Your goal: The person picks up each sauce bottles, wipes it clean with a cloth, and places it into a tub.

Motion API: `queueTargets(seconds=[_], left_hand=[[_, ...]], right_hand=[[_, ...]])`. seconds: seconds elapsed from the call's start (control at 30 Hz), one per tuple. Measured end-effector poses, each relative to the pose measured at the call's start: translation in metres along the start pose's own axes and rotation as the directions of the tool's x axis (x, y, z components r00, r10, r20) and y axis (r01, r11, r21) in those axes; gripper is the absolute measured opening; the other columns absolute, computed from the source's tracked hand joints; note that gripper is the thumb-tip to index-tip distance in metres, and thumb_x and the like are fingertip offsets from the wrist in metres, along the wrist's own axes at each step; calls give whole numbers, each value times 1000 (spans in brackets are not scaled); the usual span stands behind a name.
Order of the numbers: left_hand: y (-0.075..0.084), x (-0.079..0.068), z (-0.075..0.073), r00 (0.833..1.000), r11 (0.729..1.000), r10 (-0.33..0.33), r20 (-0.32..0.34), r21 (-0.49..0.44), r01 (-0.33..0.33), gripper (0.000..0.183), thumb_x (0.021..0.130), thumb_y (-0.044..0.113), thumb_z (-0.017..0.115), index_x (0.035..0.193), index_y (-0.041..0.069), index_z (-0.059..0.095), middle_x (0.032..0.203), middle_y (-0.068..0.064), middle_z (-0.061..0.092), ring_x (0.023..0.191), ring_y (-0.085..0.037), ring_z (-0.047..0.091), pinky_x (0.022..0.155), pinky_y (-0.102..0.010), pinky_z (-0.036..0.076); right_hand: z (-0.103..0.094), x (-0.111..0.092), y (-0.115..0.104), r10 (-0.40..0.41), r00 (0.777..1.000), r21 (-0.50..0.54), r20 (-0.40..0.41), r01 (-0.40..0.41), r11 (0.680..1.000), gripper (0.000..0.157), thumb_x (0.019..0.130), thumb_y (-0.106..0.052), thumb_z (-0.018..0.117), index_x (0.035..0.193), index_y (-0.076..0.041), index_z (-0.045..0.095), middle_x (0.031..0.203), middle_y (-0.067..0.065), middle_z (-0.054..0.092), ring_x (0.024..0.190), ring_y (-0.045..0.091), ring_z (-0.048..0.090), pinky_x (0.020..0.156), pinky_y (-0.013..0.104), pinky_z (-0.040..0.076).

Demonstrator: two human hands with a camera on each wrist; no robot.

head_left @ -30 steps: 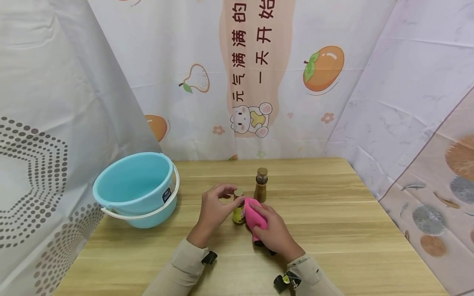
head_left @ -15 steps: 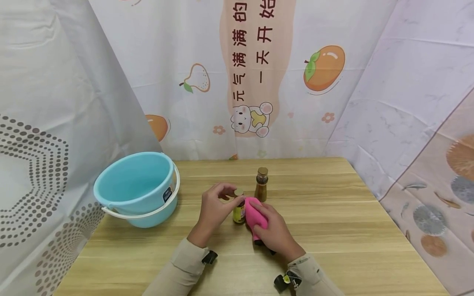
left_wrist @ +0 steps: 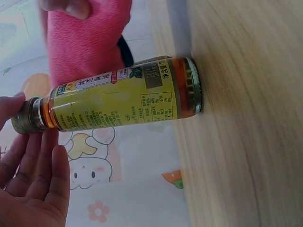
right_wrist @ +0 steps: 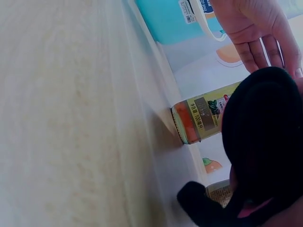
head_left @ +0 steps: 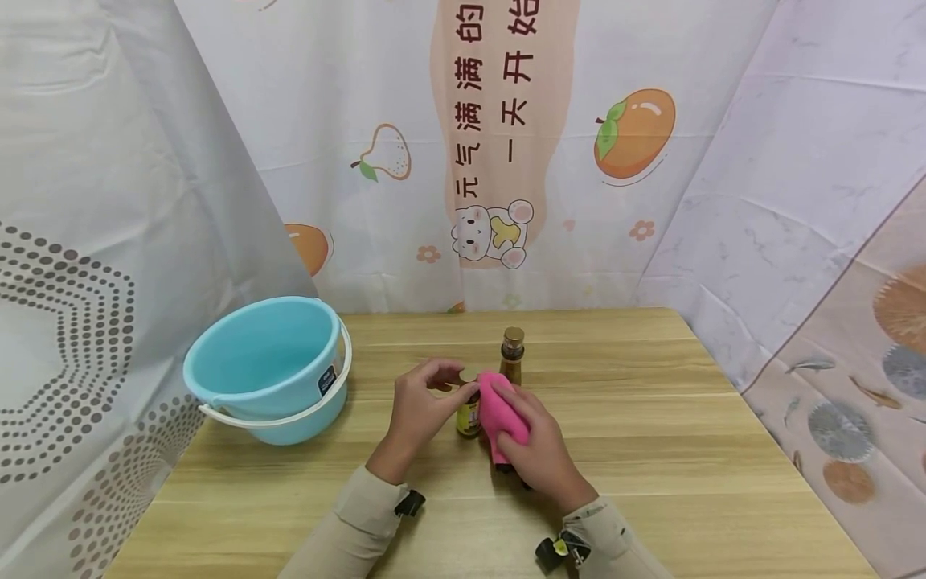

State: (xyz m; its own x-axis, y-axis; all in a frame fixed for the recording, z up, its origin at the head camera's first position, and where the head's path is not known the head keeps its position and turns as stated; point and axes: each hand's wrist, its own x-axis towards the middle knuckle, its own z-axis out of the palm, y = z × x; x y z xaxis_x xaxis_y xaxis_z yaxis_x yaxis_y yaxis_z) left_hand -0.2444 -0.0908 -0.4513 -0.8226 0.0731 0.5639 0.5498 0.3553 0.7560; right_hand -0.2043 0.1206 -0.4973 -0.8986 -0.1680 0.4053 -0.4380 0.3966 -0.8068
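Observation:
A small sesame oil bottle (left_wrist: 113,101) with a yellow label stands upright on the table. My left hand (head_left: 425,406) pinches its cap between thumb and fingers. From the right, my right hand (head_left: 541,452) grips a pink plush cloth (head_left: 499,418) and presses it to the bottle's side, near the neck. Black parts show at the cloth's lower end, and in the right wrist view a rounded black piece (right_wrist: 265,137) covers much of the work. Just behind the cloth rises a second, taller bottle (head_left: 512,354) with a brown cap, its lower part hidden.
A light blue bucket (head_left: 264,410) with a white handle stands at the table's left side. The wooden table (head_left: 651,418) reaches back to a printed curtain (head_left: 391,233), with more curtains hanging at both sides.
My right hand has slid the pink cloth slightly upward along the bottle, and it now covers more of the taller bottle. The left hand stays at the cap.

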Motion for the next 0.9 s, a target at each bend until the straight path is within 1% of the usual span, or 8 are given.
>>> queueTargets(seconds=[0.07, 0.17, 0.3, 0.37, 0.5, 0.6, 0.77, 0.9], left_hand=[[1, 0, 0, 1000, 1000, 3, 1, -1, -3, 27, 82, 28, 90, 103, 16, 78, 92, -2, 78, 82, -10, 74, 73, -32, 65], [1, 1, 0, 1000, 1000, 9, 3, -4, -9, 26, 83, 29, 90, 103, 19, 78, 92, 4, 78, 82, -8, 75, 73, -31, 65], [1, 0, 0, 1000, 1000, 10, 5, -16, -10, 25, 83, 28, 90, 103, 19, 78, 93, 3, 78, 82, -9, 75, 74, -35, 65], [1, 0, 0, 1000, 1000, 8, 8, -21, -7, 25, 83, 28, 90, 103, 19, 78, 93, 2, 78, 82, -10, 75, 74, -37, 65], [1, 0, 0, 1000, 1000, 9, 8, -24, -9, 26, 83, 27, 90, 104, 19, 78, 93, 2, 79, 82, -10, 75, 74, -35, 65], [1, 1, 0, 1000, 1000, 11, 8, -27, -11, 25, 83, 27, 90, 103, 19, 78, 93, 4, 78, 82, -9, 75, 74, -35, 65], [0, 0, 0, 1000, 999, 19, 7, -27, -19, 24, 83, 27, 90, 102, 19, 78, 93, 5, 79, 82, -10, 75, 73, -40, 65], [-1, 1, 0, 1000, 1000, 21, 9, -12, -20, 24, 83, 27, 90, 102, 20, 78, 92, 2, 79, 82, -9, 75, 73, -36, 65]], right_hand=[[-1, 0, -1, -6, 1000, 13, -7, 6, 1000, 79, 81, 8, 72, 149, -28, 56, 152, 4, 52, 116, 25, 59, 83, 28, 58], [0, 0, -2, -12, 1000, 15, -18, 12, 1000, 78, 80, 11, 72, 149, -21, 57, 151, 10, 53, 116, 28, 59, 84, 28, 57], [0, 0, -2, 8, 1000, 11, 1, -8, 1000, 76, 81, 11, 72, 149, -18, 56, 149, 9, 55, 114, 27, 59, 84, 28, 57], [-1, -1, 0, 22, 1000, 3, 16, -23, 1000, 77, 81, 7, 73, 150, -24, 56, 149, 4, 55, 114, 24, 59, 84, 28, 57], [0, -1, 2, 59, 998, -28, 33, -58, 998, 78, 82, 4, 73, 150, -29, 56, 150, 4, 54, 117, 25, 59, 86, 30, 56], [1, -1, 2, 84, 995, -38, 45, -82, 996, 77, 82, 4, 73, 150, -30, 56, 150, 5, 54, 117, 25, 59, 84, 29, 56], [1, -1, 0, 122, 990, -52, 73, -118, 992, 77, 84, 3, 72, 150, -32, 55, 151, 6, 54, 113, 25, 61, 82, 29, 57], [1, -2, 1, 153, 984, -82, 89, -146, 986, 76, 84, 1, 73, 150, -32, 55, 152, 11, 53, 113, 27, 62, 81, 31, 58]])
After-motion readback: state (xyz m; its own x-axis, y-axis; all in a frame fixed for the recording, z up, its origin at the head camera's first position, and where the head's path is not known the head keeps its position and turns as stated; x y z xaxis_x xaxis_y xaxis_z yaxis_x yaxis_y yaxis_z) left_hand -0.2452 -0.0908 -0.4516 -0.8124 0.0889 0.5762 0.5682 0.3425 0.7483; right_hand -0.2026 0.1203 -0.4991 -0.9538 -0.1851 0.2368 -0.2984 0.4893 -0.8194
